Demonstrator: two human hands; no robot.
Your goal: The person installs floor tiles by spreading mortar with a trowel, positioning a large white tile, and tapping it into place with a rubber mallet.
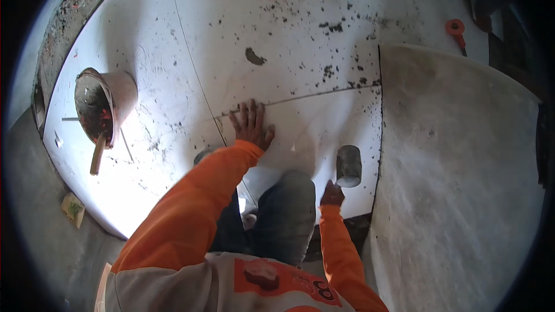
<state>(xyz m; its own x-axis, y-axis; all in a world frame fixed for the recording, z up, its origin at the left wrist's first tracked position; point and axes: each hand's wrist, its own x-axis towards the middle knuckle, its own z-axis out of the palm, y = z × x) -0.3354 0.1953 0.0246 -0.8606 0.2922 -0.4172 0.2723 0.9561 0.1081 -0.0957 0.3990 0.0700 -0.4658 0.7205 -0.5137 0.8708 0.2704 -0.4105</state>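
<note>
My left hand (251, 126) lies flat with fingers spread on a white floor tile (289, 130), its fingertips at the dark joint along the tile's far edge. In my right hand (332, 195) is the handle of a mallet; its dark cylindrical head (348, 166) stands out just beyond my fist, over the same tile. The handle is mostly hidden by my hand. Whether the head touches the tile I cannot tell. My knees rest on or just above the tile between my two arms.
A dirty bucket (122, 95) stands at the left with a wooden-handled tool (98, 155) leaning out and red bits inside. Dark mortar crumbs (254, 56) dot the far tiles. An orange-red tool (456, 30) lies far right. A large dusty slab (457, 162) fills the right side.
</note>
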